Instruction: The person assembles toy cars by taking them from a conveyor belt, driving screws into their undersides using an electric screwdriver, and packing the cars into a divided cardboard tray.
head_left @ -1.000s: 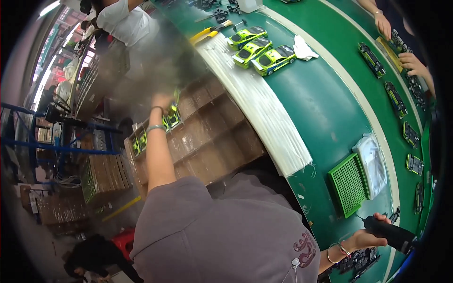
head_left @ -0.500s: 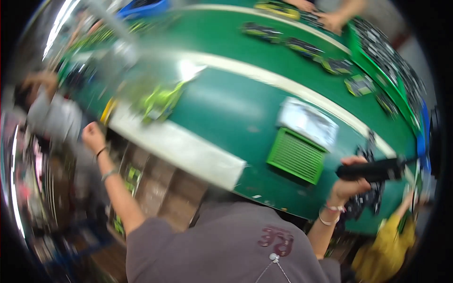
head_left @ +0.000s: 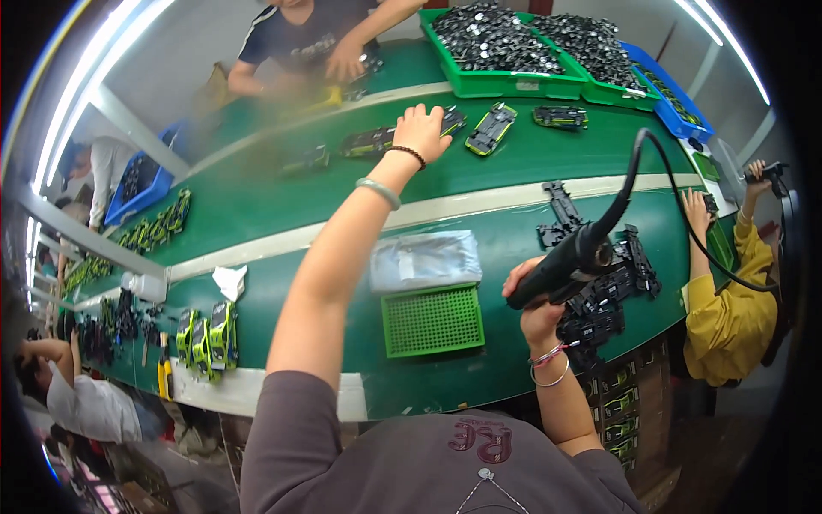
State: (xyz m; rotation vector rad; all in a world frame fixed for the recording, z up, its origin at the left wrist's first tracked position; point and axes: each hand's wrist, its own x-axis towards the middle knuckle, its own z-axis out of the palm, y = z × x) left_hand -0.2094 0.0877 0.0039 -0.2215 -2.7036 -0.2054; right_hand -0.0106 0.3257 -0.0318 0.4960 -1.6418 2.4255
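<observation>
My left hand (head_left: pixel 419 135) reaches across to the far strip of the green bench. Its fingers and thumb are closed around one end of a black-and-lime toy car (head_left: pixel 454 120), whose other end shows at the right. In my right hand (head_left: pixel 539 315) is a black corded electric screwdriver (head_left: pixel 561 267), held aslant above the near strip. Under and beyond the tool lies a pile of black plastic chassis parts (head_left: pixel 599 304). More toy cars rest on the far strip: one underside-up (head_left: pixel 491 128), another (head_left: pixel 561 117) farther right, and one (head_left: pixel 366 142) left of my hand.
A green mesh basket (head_left: pixel 432 321) and a bluish plastic-wrapped packet (head_left: pixel 425 260) lie before me. Lime car bodies (head_left: pixel 210 338) stand at the left. Green bins (head_left: pixel 514 84) of small parts line the far side. Co-workers sit opposite and at the right; the tool's cord (head_left: pixel 638 163) arches up.
My left hand has swung from the far left across to the toy car on the far strip. The view has turned; the screwdriver stays in my right hand.
</observation>
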